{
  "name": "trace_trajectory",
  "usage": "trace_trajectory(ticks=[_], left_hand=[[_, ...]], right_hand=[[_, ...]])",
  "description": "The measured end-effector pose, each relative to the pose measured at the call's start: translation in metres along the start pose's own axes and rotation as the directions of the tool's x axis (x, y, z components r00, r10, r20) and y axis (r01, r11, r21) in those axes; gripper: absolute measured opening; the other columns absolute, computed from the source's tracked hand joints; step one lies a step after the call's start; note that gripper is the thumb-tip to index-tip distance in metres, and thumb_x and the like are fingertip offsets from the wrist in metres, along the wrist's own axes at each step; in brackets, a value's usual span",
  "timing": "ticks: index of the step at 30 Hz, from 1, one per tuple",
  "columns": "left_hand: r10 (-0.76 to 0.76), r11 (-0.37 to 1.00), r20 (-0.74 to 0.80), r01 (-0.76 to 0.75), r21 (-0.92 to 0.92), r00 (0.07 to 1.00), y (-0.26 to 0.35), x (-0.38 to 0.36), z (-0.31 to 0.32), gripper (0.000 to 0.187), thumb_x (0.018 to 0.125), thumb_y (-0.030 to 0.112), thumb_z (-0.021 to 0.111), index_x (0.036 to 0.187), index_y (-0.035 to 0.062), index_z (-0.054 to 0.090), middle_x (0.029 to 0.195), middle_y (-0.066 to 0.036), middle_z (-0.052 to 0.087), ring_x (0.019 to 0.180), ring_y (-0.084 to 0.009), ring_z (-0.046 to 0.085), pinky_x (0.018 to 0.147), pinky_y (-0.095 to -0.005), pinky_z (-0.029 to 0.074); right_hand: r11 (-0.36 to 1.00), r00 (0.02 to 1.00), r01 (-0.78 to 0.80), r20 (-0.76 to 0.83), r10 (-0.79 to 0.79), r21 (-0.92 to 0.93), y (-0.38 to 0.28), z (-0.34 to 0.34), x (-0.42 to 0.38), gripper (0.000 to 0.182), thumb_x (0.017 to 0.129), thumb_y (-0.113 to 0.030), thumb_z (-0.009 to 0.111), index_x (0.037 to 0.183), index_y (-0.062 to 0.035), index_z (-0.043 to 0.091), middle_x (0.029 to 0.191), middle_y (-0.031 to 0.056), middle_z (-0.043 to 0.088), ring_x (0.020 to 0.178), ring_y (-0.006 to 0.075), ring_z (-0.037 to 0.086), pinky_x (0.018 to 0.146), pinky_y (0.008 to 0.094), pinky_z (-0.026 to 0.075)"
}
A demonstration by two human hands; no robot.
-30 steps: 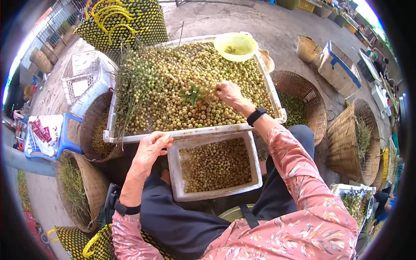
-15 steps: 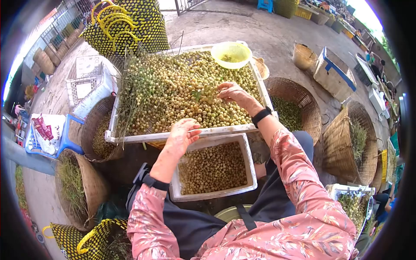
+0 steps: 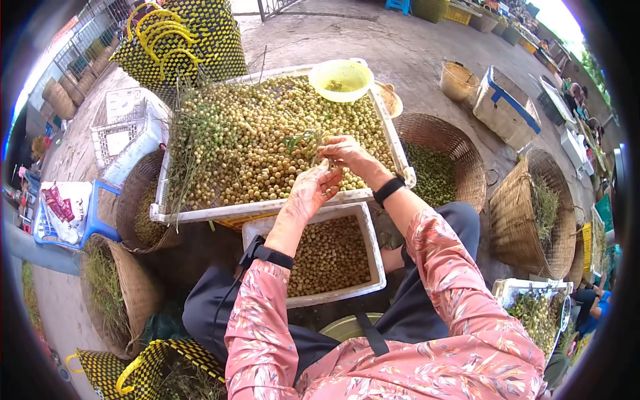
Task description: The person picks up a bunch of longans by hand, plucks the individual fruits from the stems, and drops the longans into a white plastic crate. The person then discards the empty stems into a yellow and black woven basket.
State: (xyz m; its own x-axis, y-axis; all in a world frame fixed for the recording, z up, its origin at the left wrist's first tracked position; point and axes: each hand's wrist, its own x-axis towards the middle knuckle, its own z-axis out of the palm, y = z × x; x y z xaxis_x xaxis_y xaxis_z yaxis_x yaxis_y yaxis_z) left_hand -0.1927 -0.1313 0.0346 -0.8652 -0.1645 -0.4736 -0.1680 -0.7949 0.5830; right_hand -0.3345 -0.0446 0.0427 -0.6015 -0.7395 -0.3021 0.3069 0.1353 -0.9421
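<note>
My left hand [image 3: 313,188] and my right hand [image 3: 351,158] meet above the front part of a white-rimmed tray [image 3: 267,208]. Small round tan fruits [image 3: 257,150], which look like longans, cover most of it. The right hand's fingers are closed on a thin sprig [image 3: 311,145] that stretches left over the fruit. Curled fingers of the left hand touch the right fingertips; what they pinch is hidden. Beneath my wrists, a white foam box [image 3: 371,235] holds many loose fruits [image 3: 333,257]. A yellow colander [image 3: 341,80] rests at the tray's far right corner.
Woven baskets stand right [image 3: 470,160] and left [image 3: 130,207] of the tray, with more baskets farther out [image 3: 560,240]. Thin stems [image 3: 183,157] pile along the tray's left side. Yellow-and-black bags [image 3: 223,40] stand behind it. Other people [image 3: 575,93] are in the right background.
My left hand has moved up and right from the tray's front edge to meet my right hand. The right hand stays over the fruit with the sprig. The whole view has shifted slightly.
</note>
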Motion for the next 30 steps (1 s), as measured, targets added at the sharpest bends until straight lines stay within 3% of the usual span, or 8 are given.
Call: trace_trajectory(ticks=[13,15,17,19,21,24,27,30], left_hand=[[-0.068,0.997,-0.238,0.060,-0.040,0.969,-0.030,-0.013,-0.030,0.012,0.091,0.009,0.052,0.102,0.0071,0.057,0.084,-0.005,0.064,0.067,-0.0167,0.062,0.062,-0.0337,0.053],[-0.002,0.959,-0.350,0.102,0.266,0.937,-0.028,-0.026,-0.021,0.013,0.091,0.011,0.051,0.102,0.0065,0.056,0.086,-0.006,0.064,0.067,-0.0161,0.062,0.062,-0.0337,0.052],[0.212,0.745,-0.463,0.165,0.647,0.861,-0.025,-0.035,-0.007,0.013,0.089,0.012,0.052,0.101,0.0055,0.055,0.086,-0.007,0.063,0.066,-0.0169,0.062,0.060,-0.0339,0.050],[0.837,0.123,-0.114,0.019,0.992,0.535,-0.024,-0.033,-0.009,0.018,0.090,0.016,0.051,0.102,0.0034,0.049,0.092,-0.020,0.058,0.092,-0.0353,0.057,0.078,-0.0445,0.044],[0.889,0.026,-0.021,-0.006,1.000,0.457,-0.004,-0.047,0.003,0.022,0.091,0.023,0.052,0.099,0.0031,0.053,0.090,-0.019,0.059,0.088,-0.0363,0.057,0.079,-0.0447,0.044],[0.745,0.021,0.086,-0.152,0.988,0.662,0.011,-0.078,0.037,0.033,0.091,0.033,0.055,0.096,0.0008,0.057,0.092,-0.017,0.061,0.086,-0.0352,0.059,0.075,-0.0441,0.046],[0.694,-0.048,0.233,-0.278,0.959,0.682,-0.019,-0.089,0.029,0.022,0.090,0.023,0.058,0.094,0.0011,0.056,0.079,-0.015,0.060,0.070,-0.0279,0.060,0.065,-0.0390,0.047],[0.638,0.255,0.096,-0.328,0.910,0.764,-0.038,-0.109,0.011,0.011,0.092,0.016,0.056,0.093,0.0047,0.057,0.068,-0.001,0.057,0.051,-0.0099,0.047,0.047,-0.0270,0.037]], right_hand=[[0.907,0.895,0.180,-0.446,0.010,0.382,0.006,-0.032,0.003,0.008,0.080,-0.003,0.067,0.078,-0.0073,0.061,0.063,-0.0007,0.059,0.050,0.0044,0.051,0.041,0.0183,0.039],[0.917,0.925,0.188,-0.378,-0.046,0.351,0.003,-0.033,-0.002,0.007,0.081,-0.005,0.067,0.079,-0.0072,0.061,0.064,-0.0006,0.060,0.050,0.0043,0.052,0.042,0.0181,0.039],[0.939,0.942,0.190,-0.324,-0.092,0.287,-0.003,-0.031,-0.009,0.006,0.083,-0.009,0.068,0.081,-0.0066,0.062,0.065,-0.0005,0.061,0.051,0.0042,0.052,0.044,0.0176,0.041],[0.961,0.949,0.200,-0.279,-0.143,0.189,-0.009,-0.023,-0.018,0.007,0.084,-0.011,0.067,0.081,-0.0063,0.063,0.065,-0.0006,0.061,0.052,0.0040,0.052,0.046,0.0172,0.042],[0.973,0.955,0.199,-0.246,-0.166,0.118,-0.016,-0.011,-0.031,0.008,0.084,-0.013,0.067,0.081,-0.0060,0.063,0.066,-0.0003,0.062,0.053,0.0040,0.052,0.049,0.0179,0.044],[0.974,0.969,0.187,-0.189,-0.161,0.126,-0.020,0.014,-0.059,0.009,0.084,-0.014,0.067,0.081,-0.0056,0.065,0.067,0.0005,0.063,0.056,0.0045,0.053,0.052,0.0195,0.045],[0.964,0.971,0.196,-0.174,-0.164,0.182,-0.013,0.044,-0.092,0.014,0.083,-0.019,0.069,0.080,-0.0055,0.065,0.067,0.0006,0.063,0.057,0.0052,0.054,0.052,0.0197,0.044],[0.965,0.978,0.155,-0.168,-0.120,0.213,0.001,0.057,-0.128,0.019,0.084,-0.027,0.069,0.085,-0.0081,0.065,0.072,-0.0017,0.062,0.062,0.0047,0.053,0.057,0.0202,0.044]])
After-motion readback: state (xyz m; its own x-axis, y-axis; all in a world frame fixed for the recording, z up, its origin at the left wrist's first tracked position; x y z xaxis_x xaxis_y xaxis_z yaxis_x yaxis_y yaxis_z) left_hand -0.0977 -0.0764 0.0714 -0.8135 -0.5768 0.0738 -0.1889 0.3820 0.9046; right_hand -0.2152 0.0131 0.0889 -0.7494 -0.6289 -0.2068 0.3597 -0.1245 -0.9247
